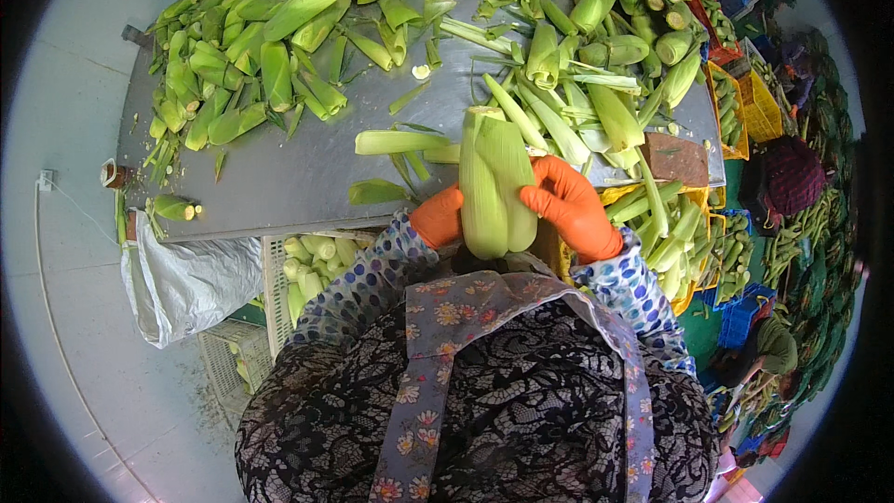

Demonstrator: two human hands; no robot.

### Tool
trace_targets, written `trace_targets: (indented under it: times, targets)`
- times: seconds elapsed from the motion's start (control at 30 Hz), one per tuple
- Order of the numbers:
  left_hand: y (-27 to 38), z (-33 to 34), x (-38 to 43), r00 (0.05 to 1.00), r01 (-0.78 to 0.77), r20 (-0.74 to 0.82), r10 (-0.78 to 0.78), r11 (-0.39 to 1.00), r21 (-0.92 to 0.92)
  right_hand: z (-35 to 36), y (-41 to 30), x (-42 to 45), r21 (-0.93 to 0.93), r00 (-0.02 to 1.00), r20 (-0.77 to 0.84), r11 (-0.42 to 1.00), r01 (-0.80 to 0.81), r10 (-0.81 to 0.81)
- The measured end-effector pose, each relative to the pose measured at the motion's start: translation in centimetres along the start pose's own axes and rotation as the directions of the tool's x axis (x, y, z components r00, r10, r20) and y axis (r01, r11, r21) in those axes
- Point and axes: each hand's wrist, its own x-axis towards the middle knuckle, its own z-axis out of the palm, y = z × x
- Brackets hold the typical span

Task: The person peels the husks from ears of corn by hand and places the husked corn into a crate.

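My left hand (pixel 438 216) and my right hand (pixel 569 206), both in orange gloves, hold a corn ear in pale green husk (pixel 492 188) from either side, over the near edge of the metal table (pixel 300 188). The cut end of the ear points away from me. The right thumb presses a loosened husk leaf, and the left fingers are partly hidden behind the ear. Stripped husk leaves (pixel 391 142) lie just beyond the left hand, and more loose husks (pixel 559 122) are heaped beyond the right.
Piled corn ears (pixel 237 49) cover the table's far left, with more (pixel 614 7) at the far right. A brick (pixel 675 159) lies at the right edge. Below the table are a crate of husked corn (pixel 276 293) and a yellow crate of husks (pixel 681 300). Co-workers (pixel 793 175) are at right.
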Motion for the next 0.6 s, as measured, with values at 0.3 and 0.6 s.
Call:
trace_targets:
  times: [0.3, 0.6]
  targets:
    - [2.3, 1.2, 0.6, 0.971, 0.026, 0.235, 0.046, 0.955, -0.296, -0.5, -0.1, 1.9, 0.560, 0.975, -0.075, 0.818, -0.133, 0.210]
    - [1.9, 2.3, 0.2, 0.994, -0.053, -0.095, 0.058, 0.997, 0.055, -0.2, 2.1, 1.3, -0.312, 0.967, -0.120, 0.916, -0.251, 0.224]
